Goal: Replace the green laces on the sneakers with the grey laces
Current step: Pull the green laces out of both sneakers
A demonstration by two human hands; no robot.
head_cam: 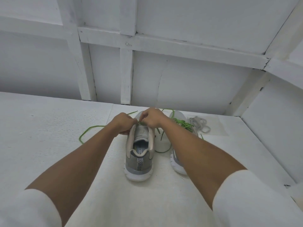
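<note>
Two grey sneakers stand heel-toward-me on the white surface. Over the tongue of the left sneaker (139,154) my left hand (123,122) and my right hand (152,117) meet, fingers curled and pinching its green lace (91,129), whose loose end trails out to the left. The right sneaker (178,126) is partly hidden by my right forearm and still carries a green lace (182,122) through its eyelets. A bundle of grey laces (199,124) lies just to the right of it.
A white panelled wall (147,76) rises right behind the shoes, and another white wall (270,125) closes the right side. A clear plastic sheet (218,125) lies under the grey laces.
</note>
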